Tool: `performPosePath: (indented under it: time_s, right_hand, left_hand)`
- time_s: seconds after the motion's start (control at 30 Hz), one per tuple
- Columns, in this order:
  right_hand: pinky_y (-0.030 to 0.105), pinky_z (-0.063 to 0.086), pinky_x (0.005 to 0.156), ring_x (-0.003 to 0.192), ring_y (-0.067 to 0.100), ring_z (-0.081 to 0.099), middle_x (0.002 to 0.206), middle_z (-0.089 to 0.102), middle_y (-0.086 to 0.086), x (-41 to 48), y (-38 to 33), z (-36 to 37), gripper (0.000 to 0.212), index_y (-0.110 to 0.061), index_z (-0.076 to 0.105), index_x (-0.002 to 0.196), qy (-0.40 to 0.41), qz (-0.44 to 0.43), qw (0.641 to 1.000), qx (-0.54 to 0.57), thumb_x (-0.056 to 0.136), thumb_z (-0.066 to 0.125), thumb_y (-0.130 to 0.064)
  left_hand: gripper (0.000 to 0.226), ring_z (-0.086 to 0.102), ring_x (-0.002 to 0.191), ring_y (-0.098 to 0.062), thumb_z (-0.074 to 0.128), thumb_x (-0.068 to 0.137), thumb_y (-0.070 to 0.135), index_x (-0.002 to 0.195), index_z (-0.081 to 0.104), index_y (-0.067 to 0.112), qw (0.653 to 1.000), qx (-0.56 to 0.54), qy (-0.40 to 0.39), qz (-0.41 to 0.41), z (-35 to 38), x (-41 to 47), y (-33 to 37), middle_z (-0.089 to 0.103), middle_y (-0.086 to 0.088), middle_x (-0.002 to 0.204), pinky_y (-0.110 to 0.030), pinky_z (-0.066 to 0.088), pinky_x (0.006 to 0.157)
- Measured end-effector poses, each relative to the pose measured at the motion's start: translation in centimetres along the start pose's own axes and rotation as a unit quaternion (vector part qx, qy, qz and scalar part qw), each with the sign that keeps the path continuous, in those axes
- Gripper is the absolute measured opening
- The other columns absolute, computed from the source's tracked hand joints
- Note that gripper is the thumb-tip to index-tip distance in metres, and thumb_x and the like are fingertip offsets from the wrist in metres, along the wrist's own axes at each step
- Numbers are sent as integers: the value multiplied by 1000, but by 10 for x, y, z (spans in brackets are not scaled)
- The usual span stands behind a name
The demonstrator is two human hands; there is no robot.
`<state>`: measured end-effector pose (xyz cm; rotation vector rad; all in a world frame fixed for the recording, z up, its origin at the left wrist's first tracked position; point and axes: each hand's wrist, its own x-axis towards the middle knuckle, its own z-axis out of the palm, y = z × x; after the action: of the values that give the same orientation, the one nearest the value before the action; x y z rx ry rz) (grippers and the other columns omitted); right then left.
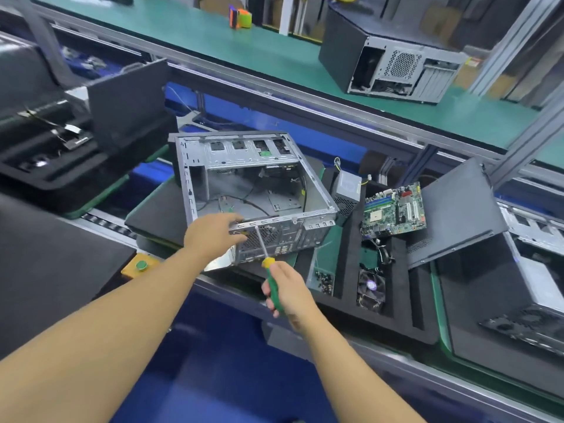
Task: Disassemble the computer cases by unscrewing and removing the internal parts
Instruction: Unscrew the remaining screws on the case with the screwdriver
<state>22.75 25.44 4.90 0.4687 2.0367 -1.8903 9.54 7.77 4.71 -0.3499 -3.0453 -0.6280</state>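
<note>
The left hand [213, 233] is gripping the near edge of the case [244, 190] in front of it, while the right hand [287, 288] is gripping the screwdriver [268, 264], whose tip, if slipping, is probably going to hit the left fingers [236, 221] just beside it.

Factory workshop for taking computers apart, arranged as a work line. Long upper shelf covered with a green mat [274, 56], carried by aluminium frame posts [512, 47]. Below it a conveyor track with roller chain [103, 222], bearing a black foam tray [399, 300] with cut compartments for a motherboard [393, 209], a cooling fan [370, 290] and a power supply [348, 190]. An opened computer case [244, 178] on the line, a second case [393, 65] on the shelf. Yellow box with green push button [141, 265] at the edge. Cardboard boxes [439, 22] behind.
</note>
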Motion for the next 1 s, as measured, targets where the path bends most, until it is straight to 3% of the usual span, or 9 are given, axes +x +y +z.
performPosePath:
  time_s: [0.17, 0.47, 0.67, 0.83, 1.0]
  right_hand:
    - [21, 33, 41, 45, 13, 43, 65, 58, -6, -4, 7, 11, 24, -28, 60, 103, 12, 12, 999, -33, 101, 44, -46]
    - [20, 33, 40, 45, 12, 44, 64, 57, -7, -1, 4, 21, 25, -30, 60, 101, 27, 19, 999, -29, 100, 44, -49]
    - [19, 33, 41, 45, 12, 43, 61, 55, -8, 0, 3, 23, 25, -31, 58, 102, 43, -2, 998, -54, 101, 44, -51]
    - [21, 35, 41, 45, 12, 44, 62, 56, -7, 0, 2, 29, 23, -32, 58, 99, 46, -14, 996, -70, 101, 43, -49]
    - [22, 35, 42, 46, 13, 44, 65, 57, -5, -1, 2, 29, 24, -31, 58, 100, 50, -4, 996, -75, 102, 42, -48]
  left_hand:
    - [42, 66, 96, -23, 62, 87, 60, 127, 61, 46, 999, 10, 46, -5, 4, -3, -1, 74, 10, 104, -28, 43, 66]
    - [35, 65, 77, -24, 59, 89, 61, 121, 66, 47, 995, 52, 81, 6, 7, -5, 0, 71, 6, 77, -24, 37, 51]
    - [29, 63, 68, -21, 60, 88, 59, 113, 69, 48, 992, 73, 100, 18, 9, -5, -1, 68, 6, 69, -23, 42, 48]
    - [26, 58, 59, -20, 63, 86, 58, 109, 70, 48, 988, 94, 122, 28, 11, -3, 0, 67, 7, 65, -17, 25, 43]
    - [28, 46, 54, -15, 62, 86, 60, 110, 69, 48, 986, 99, 128, 32, 13, -3, -1, 62, 10, 61, -16, 24, 43]
